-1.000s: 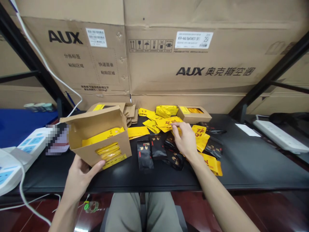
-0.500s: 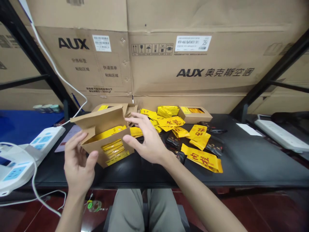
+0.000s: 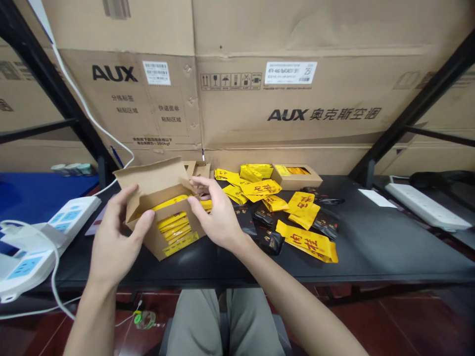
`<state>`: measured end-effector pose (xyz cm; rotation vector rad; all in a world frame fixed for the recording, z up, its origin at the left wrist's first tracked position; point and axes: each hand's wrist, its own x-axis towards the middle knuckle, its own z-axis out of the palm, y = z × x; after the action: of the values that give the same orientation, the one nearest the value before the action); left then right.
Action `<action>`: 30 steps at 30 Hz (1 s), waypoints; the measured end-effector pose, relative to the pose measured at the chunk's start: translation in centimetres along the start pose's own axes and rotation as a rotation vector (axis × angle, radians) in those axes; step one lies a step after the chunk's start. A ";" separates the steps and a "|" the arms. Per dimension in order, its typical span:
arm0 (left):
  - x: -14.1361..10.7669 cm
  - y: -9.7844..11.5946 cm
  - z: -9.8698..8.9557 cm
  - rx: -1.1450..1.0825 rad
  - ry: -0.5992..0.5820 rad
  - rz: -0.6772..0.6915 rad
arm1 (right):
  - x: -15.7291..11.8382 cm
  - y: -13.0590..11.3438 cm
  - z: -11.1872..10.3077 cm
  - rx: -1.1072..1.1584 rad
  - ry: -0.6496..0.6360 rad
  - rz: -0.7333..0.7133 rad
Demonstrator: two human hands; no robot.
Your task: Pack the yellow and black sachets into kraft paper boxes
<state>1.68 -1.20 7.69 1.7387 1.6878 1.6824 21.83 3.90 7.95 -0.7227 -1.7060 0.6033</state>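
My left hand [image 3: 115, 237] grips the left side of an open kraft paper box [image 3: 174, 242], with its thumb pressed on the front wall. My right hand [image 3: 215, 217] pinches the box's inner flap at the right edge. The raised lid [image 3: 152, 175] stands open above. Inside lie yellow sachets [image 3: 172, 222] with more yellow packaging behind them. To the right of my right hand, yellow sachets with red characters [image 3: 308, 242] and black sachets [image 3: 270, 242] lie loose on the black table [image 3: 371, 247]. My right hand and forearm hide some of the black sachets.
A smaller open kraft box [image 3: 295, 176] with yellow contents stands at the back. White power strips lie at left [image 3: 37, 247] and right [image 3: 426, 212]. Large AUX cartons [image 3: 289, 109] form the wall behind, between black shelf uprights [image 3: 55, 94]. A white paper [image 3: 374, 198] lies right.
My right hand has moved left from the loose sachets onto the box. My left hand has moved up the box's left side. The box now sits a little lower and further right.
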 end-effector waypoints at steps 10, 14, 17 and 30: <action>-0.1 0.0 0.0 -0.177 -0.005 0.035 | 0.5 -0.3 -0.7 -0.142 -0.061 -0.108; 0.1 0.1 0.2 -0.357 0.018 0.112 | 2.6 -0.7 -0.9 -0.060 0.027 -0.070; 0.2 -0.1 0.2 -0.398 -0.022 0.141 | 4.3 -1.0 -1.1 -0.016 -0.098 -0.032; -0.4 -0.3 -0.2 -0.336 0.066 0.177 | 2.7 0.0 -2.2 -0.025 -0.281 -0.197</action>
<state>1.46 -1.48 7.32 1.7253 1.2129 1.9825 23.44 5.91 10.25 -0.4950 -2.0198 0.5658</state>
